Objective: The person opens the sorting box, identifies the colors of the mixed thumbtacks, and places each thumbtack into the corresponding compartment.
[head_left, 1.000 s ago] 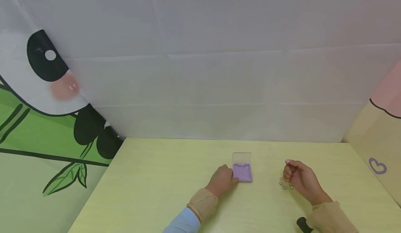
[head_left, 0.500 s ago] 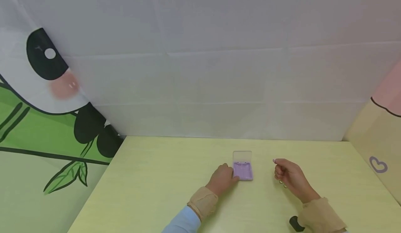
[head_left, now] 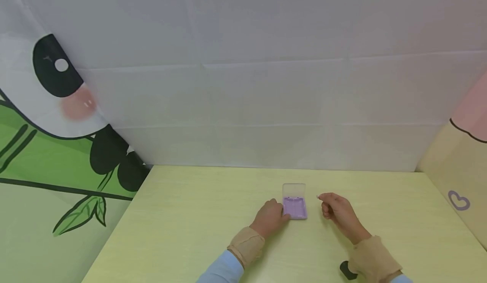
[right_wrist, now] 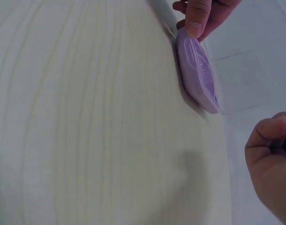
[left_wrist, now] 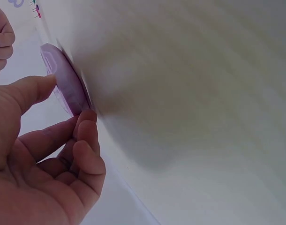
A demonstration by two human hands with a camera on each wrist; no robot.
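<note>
My left hand (head_left: 268, 219) grips the left side of a small purple plastic box (head_left: 294, 209) on the table. Its clear hinged lid (head_left: 294, 189) is raised behind it, and the box has a shallow tray inside. In the left wrist view, the thumb lies on the rim and the fingertips are at the underside. To the right of the box, above the table, my right hand (head_left: 342, 215) pinches a tiny pale purple thumbtack (head_left: 318, 197) between thumb and forefinger. Several coloured thumbtacks (left_wrist: 37, 8) stand point up beyond the box; my right hand hides them in the head view.
The pale yellow wooden table (head_left: 190, 207) meets a white cloth wall (head_left: 243, 105) at its back edge. A cartoon-printed cloth (head_left: 49, 148) borders the left side, and a cream panel (head_left: 452, 194) with a purple heart the right. A black wrist camera (head_left: 348, 270) hangs at my right cuff.
My right hand has moved left toward the box with the pinched thumbtack, passing in front of the loose thumbtacks. The left hand and box have stayed in place.
</note>
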